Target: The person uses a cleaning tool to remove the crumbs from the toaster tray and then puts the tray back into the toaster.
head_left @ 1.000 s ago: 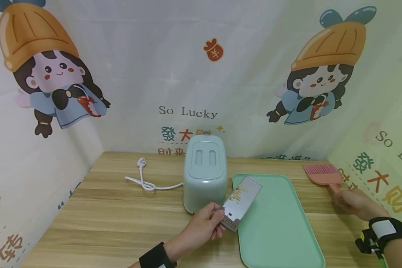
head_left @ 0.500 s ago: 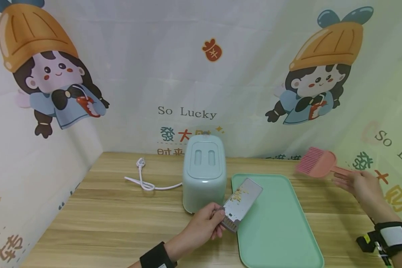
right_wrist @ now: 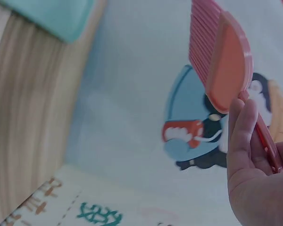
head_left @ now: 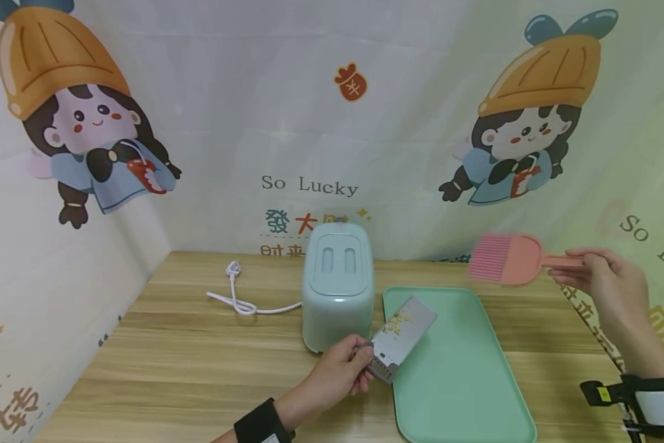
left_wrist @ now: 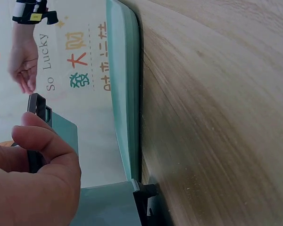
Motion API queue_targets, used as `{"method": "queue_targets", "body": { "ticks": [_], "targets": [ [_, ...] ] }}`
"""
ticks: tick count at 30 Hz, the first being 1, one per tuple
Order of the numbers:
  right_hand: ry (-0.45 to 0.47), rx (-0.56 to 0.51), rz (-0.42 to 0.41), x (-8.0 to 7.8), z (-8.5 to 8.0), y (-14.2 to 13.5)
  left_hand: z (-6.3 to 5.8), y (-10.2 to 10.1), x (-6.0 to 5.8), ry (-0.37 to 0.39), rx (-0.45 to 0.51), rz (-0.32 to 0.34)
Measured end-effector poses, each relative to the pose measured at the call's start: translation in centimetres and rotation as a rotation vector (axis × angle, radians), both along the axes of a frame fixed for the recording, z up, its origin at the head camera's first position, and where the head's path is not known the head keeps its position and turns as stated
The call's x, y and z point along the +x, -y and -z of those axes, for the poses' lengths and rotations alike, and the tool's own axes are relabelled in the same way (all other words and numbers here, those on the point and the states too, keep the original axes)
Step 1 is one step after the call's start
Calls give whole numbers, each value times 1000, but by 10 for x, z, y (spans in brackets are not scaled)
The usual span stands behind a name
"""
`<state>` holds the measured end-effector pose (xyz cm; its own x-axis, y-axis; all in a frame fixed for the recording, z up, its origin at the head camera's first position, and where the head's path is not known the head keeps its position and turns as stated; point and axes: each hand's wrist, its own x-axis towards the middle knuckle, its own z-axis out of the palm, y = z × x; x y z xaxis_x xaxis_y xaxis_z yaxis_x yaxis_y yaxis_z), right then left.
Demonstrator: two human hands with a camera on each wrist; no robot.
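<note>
Being pinched at its near end by the L hand point(head_left: 340, 366), thumb on top & fingers curled below, is a flat grey rectangular tray point(head_left: 413, 323) w/ yellow crumbs point(head_left: 396, 321) scattered on it. It's held up at a slant over the L edge of a rounded-corner mint-green tray point(head_left: 464, 363), apart from it per L wrist view. A pink flat brush point(head_left: 522, 259) w/ a comb-like row of bristles is held in the air by the R hand point(head_left: 614, 280), its slim handle gripped btwn thumb & fingers, bristles pointed L, near the mint-green tray's far R corner. A pale-green rounded box-shaped toaster point(head_left: 337, 264) w/ lid is stood just L of the mint-green tray on a wood-grain table point(head_left: 199, 363); a white looped power cord point(head_left: 247, 309) is laid L of it. Black bands point(head_left: 261, 423) are worn on both wrists.
</note>
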<state>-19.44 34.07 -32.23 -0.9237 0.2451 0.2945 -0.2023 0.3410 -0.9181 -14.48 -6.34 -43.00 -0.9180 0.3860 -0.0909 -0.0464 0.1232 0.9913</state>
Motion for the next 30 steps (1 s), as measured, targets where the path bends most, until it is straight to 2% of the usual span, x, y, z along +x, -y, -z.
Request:
{"method": "queue_targets", "body": {
  "ticks": [3,8,11,15,21,25,30],
  "targets": [
    [-33,-43,-16,4,-5,14,1,-1,-1,-7,-11,-4],
    [-120,-168,-128,9,-9,39,4,-3,-2,-14,-13,2],
    [-156,-173,-167,11,-9,52,4,-4,-2,-20,-16,7],
    [-176,-56,-149,13,-3,69,4,-5,-3,-23,-27,20],
    [-121,136,-150,14,13,92,5,-6,-5,-22,-30,48],
    [-79,198,-187,12,26,101,5,-8,-6,-24,-32,51],
    [-51,219,-246,11,36,109,6,-9,-8,-18,-44,62]
  ]
}}
